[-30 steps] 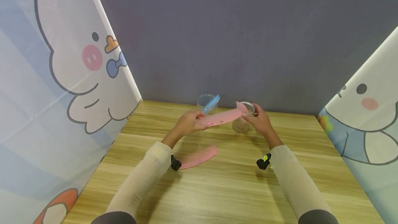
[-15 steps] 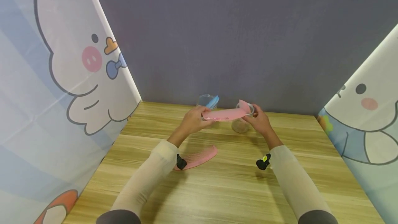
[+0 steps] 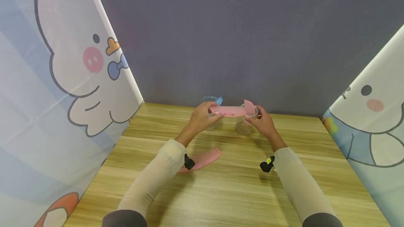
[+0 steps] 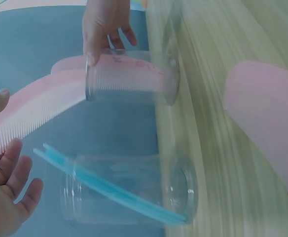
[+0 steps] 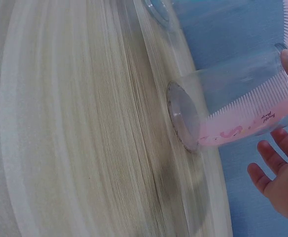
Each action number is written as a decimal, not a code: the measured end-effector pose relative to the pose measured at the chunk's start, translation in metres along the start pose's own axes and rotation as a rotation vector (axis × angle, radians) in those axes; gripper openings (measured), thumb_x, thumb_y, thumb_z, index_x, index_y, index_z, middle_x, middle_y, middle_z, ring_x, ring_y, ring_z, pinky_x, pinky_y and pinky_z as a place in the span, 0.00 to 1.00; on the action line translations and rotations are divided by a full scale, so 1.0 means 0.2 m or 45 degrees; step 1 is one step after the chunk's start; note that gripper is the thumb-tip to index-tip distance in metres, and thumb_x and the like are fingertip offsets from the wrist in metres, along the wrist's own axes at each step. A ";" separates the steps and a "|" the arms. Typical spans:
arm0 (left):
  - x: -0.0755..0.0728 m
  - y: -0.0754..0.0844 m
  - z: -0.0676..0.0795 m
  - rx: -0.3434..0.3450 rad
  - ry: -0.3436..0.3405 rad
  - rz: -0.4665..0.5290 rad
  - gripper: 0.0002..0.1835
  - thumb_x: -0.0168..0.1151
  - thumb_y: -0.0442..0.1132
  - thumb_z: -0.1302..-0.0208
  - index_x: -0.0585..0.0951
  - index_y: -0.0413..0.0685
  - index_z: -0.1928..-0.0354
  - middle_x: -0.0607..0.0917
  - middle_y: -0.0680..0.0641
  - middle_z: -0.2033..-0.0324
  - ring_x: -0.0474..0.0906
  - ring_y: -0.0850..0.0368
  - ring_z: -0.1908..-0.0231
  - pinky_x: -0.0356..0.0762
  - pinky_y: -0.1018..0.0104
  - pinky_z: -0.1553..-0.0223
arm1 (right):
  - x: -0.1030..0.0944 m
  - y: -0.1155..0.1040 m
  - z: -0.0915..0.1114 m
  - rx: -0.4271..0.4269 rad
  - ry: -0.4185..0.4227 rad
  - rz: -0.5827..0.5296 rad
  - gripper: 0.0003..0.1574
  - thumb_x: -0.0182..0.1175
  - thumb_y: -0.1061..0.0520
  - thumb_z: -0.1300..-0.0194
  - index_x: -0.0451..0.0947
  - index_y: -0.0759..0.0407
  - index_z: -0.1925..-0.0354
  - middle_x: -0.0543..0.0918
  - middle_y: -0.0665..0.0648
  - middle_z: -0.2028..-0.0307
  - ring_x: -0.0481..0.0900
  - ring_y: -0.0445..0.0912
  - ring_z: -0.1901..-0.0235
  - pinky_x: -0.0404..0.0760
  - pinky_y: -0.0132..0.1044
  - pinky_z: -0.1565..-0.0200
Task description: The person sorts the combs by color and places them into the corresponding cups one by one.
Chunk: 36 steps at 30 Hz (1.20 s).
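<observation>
My left hand [image 3: 202, 118] pinches one end of a pink comb [image 3: 228, 111], held nearly level. In the left wrist view its teeth face down, and its far end meets the mouth of a clear jar [image 5: 228, 84]. Another pink comb [image 5: 247, 113], with printed pictures, stands inside that jar, its top sticking out of the rim. My right hand [image 3: 264, 122] grips this jar near its rim, thumb on the near side. Behind my left hand stands a second clear jar [image 4: 129, 168] holding slim blue combs [image 4: 109, 185] that lean out of the top.
One more pink comb [image 3: 203, 160] lies on the wooden table [image 3: 233, 192], partly under my left forearm. A dark grey wall [image 3: 240, 45] rises right behind the jars. Cartoon-printed curtains [image 3: 63, 90] close off both sides.
My left hand has moved right and slightly up with the pink comb, bringing the comb level and nearer the right jar's mouth. My right hand and the jar stay in place.
</observation>
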<state>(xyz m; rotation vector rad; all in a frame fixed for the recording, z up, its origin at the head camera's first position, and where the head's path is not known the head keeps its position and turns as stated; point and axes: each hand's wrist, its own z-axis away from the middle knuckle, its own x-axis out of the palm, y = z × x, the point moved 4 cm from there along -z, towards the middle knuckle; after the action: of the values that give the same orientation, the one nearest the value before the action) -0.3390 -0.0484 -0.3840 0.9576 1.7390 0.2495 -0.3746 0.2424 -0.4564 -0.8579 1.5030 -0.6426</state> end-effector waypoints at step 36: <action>0.22 0.28 -0.22 -0.210 0.038 0.329 0.36 0.64 0.62 0.33 0.71 0.47 0.32 0.87 0.49 0.49 0.86 0.55 0.55 0.84 0.65 0.60 | 0.00 -0.01 0.00 -0.008 -0.013 0.015 0.55 0.64 0.38 0.31 0.50 0.56 0.20 0.69 0.69 0.30 0.68 0.66 0.35 0.71 0.64 0.37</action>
<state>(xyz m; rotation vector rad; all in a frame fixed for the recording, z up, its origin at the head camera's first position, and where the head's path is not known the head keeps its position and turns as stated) -0.3556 0.0313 -0.3640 1.0597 1.5923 0.5679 -0.3735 0.2414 -0.4543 -0.8549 1.5006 -0.6244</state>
